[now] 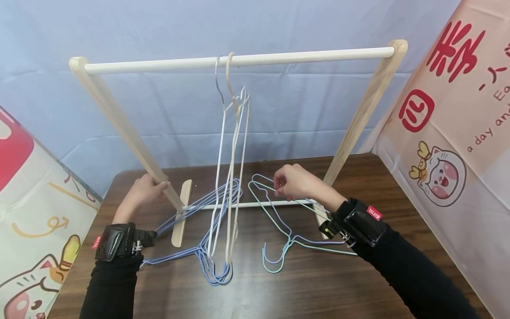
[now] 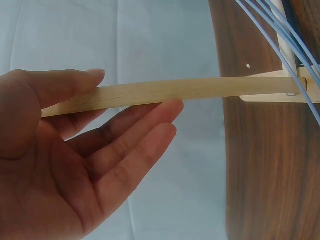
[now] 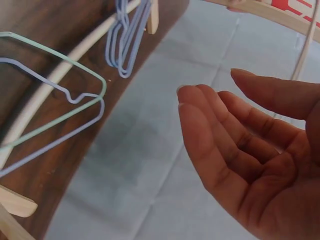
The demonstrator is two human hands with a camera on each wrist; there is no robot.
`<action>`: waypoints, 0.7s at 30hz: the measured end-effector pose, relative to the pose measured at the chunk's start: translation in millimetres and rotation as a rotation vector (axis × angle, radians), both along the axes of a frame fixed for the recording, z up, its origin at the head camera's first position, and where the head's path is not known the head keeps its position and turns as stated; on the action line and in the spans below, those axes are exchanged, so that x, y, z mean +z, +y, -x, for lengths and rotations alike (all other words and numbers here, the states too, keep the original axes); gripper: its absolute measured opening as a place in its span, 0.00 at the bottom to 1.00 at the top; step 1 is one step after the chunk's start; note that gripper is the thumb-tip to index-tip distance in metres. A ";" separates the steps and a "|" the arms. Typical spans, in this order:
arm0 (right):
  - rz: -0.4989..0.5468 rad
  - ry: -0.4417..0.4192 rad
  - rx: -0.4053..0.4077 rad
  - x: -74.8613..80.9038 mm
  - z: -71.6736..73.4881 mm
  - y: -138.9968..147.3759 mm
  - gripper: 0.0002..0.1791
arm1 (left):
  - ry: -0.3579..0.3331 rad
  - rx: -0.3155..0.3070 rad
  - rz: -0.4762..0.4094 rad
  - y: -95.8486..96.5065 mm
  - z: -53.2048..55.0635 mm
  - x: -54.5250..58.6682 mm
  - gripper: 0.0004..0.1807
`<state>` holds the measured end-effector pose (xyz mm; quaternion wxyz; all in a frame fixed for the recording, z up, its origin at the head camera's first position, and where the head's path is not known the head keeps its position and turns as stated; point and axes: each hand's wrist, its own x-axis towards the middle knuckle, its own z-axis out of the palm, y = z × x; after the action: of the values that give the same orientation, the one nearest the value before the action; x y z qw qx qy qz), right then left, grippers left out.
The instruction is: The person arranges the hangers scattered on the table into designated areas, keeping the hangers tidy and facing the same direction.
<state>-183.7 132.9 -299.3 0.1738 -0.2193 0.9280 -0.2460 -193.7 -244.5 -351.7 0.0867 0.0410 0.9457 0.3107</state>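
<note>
My left hand (image 1: 145, 194) grips the left wooden post (image 1: 119, 122) of a small clothes rack; in the left wrist view the thumb lies on one side of the post (image 2: 165, 93) and the fingers on the other. My right hand (image 1: 298, 182) hovers over the table's back right part with loosely curled fingers and holds nothing. Below it lie a mint green hanger (image 1: 275, 270) and a purple hanger (image 1: 272, 204), overlapping. From the rack's white top bar (image 1: 311, 57) hang a white hanger (image 1: 218, 165) and a cream hanger (image 1: 228, 73), close together near the middle.
Several blue hangers (image 1: 175, 255) lie bunched on the brown table (image 1: 255, 297), left of the green one. A thin white lower bar (image 1: 263, 204) joins the rack's wooden feet. Printed cloth (image 1: 442, 110) stands at the right, with a pale blue backdrop (image 1: 279, 26) behind.
</note>
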 end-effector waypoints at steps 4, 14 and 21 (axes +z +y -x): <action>0.006 -0.012 -0.005 -14.6 -2.1 4.0 0.02 | -0.001 0.005 -0.003 -0.1 0.0 -0.4 0.21; 0.028 -0.067 -0.004 -51.9 -7.7 16.5 0.06 | -0.014 0.006 -0.015 2.5 -1.1 2.7 0.23; 0.018 -0.054 -0.013 -77.2 -13.7 24.4 0.08 | -0.013 0.007 -0.025 1.3 -1.5 1.9 0.23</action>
<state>-170.0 157.3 -376.6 0.1949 -0.2081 0.9221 -0.2615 -192.2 -243.1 -349.8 0.0911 0.0368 0.9413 0.3230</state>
